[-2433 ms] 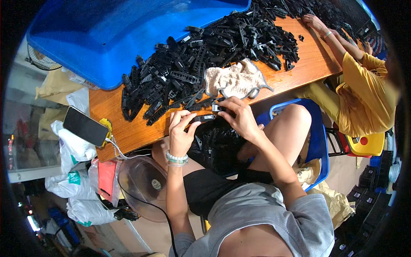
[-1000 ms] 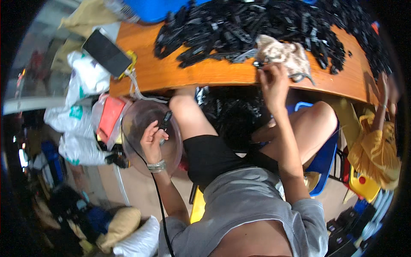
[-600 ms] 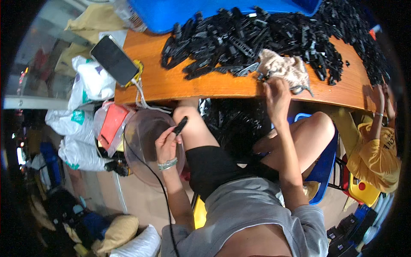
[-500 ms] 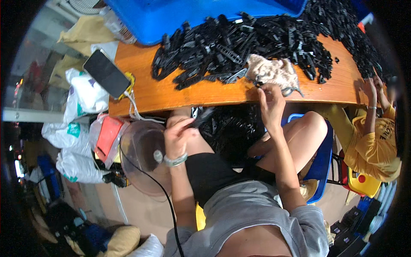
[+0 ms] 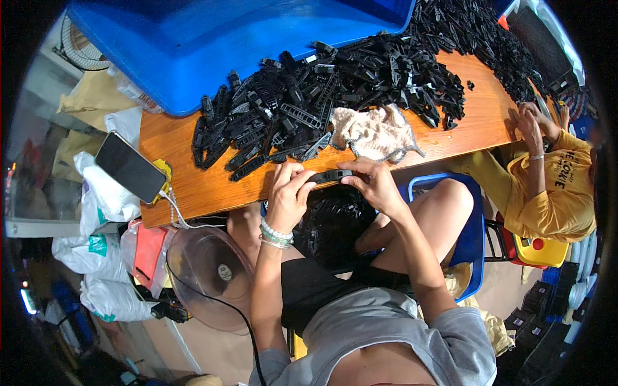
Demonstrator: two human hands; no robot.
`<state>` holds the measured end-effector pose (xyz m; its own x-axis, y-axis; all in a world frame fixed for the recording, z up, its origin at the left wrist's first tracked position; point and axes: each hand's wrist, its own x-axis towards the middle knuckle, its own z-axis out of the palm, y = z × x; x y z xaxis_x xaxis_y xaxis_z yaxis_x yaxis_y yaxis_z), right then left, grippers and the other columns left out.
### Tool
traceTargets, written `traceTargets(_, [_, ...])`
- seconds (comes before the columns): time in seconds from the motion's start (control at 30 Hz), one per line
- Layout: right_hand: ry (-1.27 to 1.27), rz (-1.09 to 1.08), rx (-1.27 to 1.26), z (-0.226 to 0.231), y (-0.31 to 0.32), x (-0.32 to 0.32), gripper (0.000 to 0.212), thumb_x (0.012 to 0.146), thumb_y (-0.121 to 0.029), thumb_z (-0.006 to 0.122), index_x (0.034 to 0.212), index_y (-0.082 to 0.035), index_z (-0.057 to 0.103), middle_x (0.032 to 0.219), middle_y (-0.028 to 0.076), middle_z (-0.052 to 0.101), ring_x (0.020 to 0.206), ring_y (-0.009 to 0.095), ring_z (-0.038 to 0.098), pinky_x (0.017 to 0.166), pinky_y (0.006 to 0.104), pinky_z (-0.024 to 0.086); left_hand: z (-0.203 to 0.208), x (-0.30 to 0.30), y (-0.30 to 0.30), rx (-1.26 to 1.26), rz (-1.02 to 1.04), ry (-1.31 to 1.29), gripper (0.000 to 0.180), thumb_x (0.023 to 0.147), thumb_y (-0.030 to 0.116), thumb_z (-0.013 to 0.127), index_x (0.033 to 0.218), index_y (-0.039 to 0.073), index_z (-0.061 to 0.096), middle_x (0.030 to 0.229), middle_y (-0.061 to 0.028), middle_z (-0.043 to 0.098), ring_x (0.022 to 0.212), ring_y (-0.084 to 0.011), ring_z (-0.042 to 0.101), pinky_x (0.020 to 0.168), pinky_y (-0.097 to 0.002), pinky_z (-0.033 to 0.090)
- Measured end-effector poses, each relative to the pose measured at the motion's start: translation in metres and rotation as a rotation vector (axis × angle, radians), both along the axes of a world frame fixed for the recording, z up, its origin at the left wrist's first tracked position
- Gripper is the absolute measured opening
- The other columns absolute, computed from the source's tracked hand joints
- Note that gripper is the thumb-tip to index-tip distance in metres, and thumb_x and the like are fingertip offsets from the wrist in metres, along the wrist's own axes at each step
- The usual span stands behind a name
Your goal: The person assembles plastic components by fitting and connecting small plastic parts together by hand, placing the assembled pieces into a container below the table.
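One long, narrow black plastic piece [image 5: 333, 175] at the near edge of the orange-brown wooden surface [image 5: 212, 193]. Clamped by fingertips and thumb at both ends: left hand [image 5: 287, 192] on one, right hand [image 5: 375, 183] on the other, hands apart only by the piece.

In progress, judging by the two-handed grip: work on this single piece, finished or not impossible to tell. Probably left: a great deal. Just beyond the hands, one broad heap of loose black plastic parts [image 5: 283, 122], several ladder-shaped, too tangled to count; at upper right, more loose black parts [image 5: 476, 45]. Below the surface, between the legs, one dark glossy mass [image 5: 331, 219], perhaps similar parts, too dim for sorting done from waiting.

Farther out, one each: crumpled cream cloth with dark edging [image 5: 372, 128], beside the heap; large blue plastic tub [image 5: 148, 58] behind it; black-screened phone [image 5: 131, 167] at the left end; round clear plastic basin [image 5: 209, 276], lower down; smaller blue plastic tub [image 5: 477, 257] beside the right knee; yellow-shirted co-worker [image 5: 550, 193] at right, two hands close together.
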<state>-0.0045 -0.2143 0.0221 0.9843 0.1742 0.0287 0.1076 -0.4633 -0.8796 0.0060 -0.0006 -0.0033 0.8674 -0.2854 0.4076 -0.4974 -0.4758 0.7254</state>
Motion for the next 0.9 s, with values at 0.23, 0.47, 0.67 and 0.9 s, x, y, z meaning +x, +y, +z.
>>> traceTargets(0.23, [-0.207,0.065,-0.077,-0.006,-0.005,0.010,0.024,0.074,-0.004,0.073,0.097,-0.001,0.071,0.088,0.011,0.060,0.087,0.027,0.056,0.079,0.0352,0.045,0.005,0.003,0.001,0.061,-0.037,-0.014,0.019,0.076,-0.002,0.066,0.095,-0.001,0.064,0.089,-0.0116,0.054,0.083,-0.0298,0.051,0.075,-0.0394,0.044])
traceTargets(0.47, [-0.311,0.076,-0.220,-0.003,0.006,0.004,0.026,0.071,-0.008,0.075,0.096,-0.002,0.071,0.095,0.009,0.060,0.092,0.028,0.056,0.082,0.0371,0.045,0.007,0.011,0.004,0.005,-0.133,-0.005,0.024,0.073,0.003,0.073,0.096,-0.001,0.067,0.089,-0.0106,0.058,0.081,-0.0274,0.055,0.072,-0.0355,0.046])
traceTargets(0.67, [-0.203,0.097,-0.060,0.006,0.005,-0.012,0.017,0.077,-0.006,0.070,0.093,-0.001,0.069,0.093,0.012,0.061,0.092,0.030,0.060,0.081,0.0365,0.048,0.017,0.021,-0.019,0.069,0.160,-0.107,0.011,0.082,0.008,0.067,0.090,0.000,0.065,0.086,-0.0113,0.057,0.074,-0.0278,0.060,0.064,-0.0385,0.049])
traceTargets(0.9, [-0.448,-0.327,-0.161,0.011,0.004,0.020,0.011,0.081,0.001,0.064,0.091,0.000,0.068,0.088,0.013,0.062,0.081,0.026,0.061,0.074,0.0328,0.049,0.021,0.022,-0.053,0.454,0.369,-0.117,0.015,0.085,0.018,0.063,0.088,0.004,0.063,0.089,-0.0122,0.056,0.078,-0.0335,0.061,0.063,-0.0436,0.049])
